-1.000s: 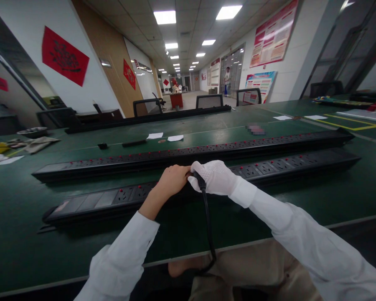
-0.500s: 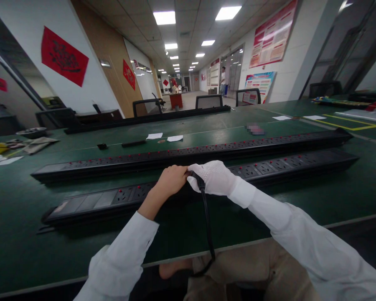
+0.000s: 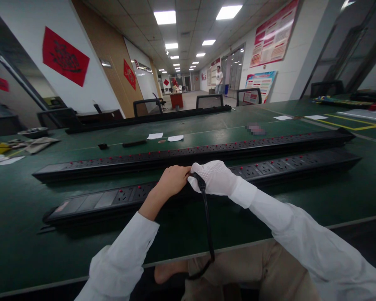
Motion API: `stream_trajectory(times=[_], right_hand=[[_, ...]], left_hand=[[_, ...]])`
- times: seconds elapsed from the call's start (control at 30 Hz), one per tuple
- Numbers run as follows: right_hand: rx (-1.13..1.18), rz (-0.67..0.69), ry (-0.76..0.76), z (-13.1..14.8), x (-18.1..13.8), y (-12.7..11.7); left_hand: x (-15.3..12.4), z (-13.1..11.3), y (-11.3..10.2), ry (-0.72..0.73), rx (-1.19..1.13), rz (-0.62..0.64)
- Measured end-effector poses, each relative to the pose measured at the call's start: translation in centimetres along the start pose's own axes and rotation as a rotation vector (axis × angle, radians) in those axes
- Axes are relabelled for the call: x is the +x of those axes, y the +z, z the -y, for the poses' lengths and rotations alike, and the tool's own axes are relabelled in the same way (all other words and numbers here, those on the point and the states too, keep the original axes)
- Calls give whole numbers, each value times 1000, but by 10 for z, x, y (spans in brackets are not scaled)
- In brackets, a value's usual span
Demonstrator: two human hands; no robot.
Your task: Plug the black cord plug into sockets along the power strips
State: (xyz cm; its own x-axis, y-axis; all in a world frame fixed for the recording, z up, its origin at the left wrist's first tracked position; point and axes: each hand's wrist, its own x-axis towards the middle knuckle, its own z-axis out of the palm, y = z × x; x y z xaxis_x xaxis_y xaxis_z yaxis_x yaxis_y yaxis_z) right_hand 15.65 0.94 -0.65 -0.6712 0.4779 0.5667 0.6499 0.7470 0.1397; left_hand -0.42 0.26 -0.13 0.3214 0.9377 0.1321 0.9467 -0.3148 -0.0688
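Observation:
My right hand point(image 3: 213, 177), in a white dotted glove, is closed around the black plug point(image 3: 200, 181) of a power cord point(image 3: 208, 221). The cord hangs down over the table's front edge toward my lap. Bare and curled, my left hand point(image 3: 171, 182) meets the right at the fingertips by the plug; what its fingers grip is hidden. Both hands are over the middle of the near power strip point(image 3: 113, 200), a long black bar with sockets and red lights. Behind it lies a second long power strip point(image 3: 163, 155), roughly parallel.
The green table point(image 3: 90, 259) carries white paper slips point(image 3: 175, 138), a short black bar point(image 3: 134, 143) and a small black piece point(image 3: 103, 146). A long black bar point(image 3: 163, 117) runs along the far edge, with chairs point(image 3: 209, 101) behind. Far off, a person point(image 3: 219, 79) stands in the aisle.
My hands hold almost the same pose at the plug. The person in the background has come further into view, to the left of the earlier spot.

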Motion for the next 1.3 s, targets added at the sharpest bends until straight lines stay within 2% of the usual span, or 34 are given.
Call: stream_trajectory(times=[0.43,0.9,1.1,1.3], right_hand=[[-10,25,20,1,0,-2],[18,15,13,0,0,-1],[9,23,5,1,0,-2],[-51,0,24,2,1,-4]], left_hand=[[0,1,1,22,-8,-24],[-1,-3,-5,-45,-11,60],[-1,-3,-5,-79,6,59],[-3,-4,-8,-109,57,-25]])
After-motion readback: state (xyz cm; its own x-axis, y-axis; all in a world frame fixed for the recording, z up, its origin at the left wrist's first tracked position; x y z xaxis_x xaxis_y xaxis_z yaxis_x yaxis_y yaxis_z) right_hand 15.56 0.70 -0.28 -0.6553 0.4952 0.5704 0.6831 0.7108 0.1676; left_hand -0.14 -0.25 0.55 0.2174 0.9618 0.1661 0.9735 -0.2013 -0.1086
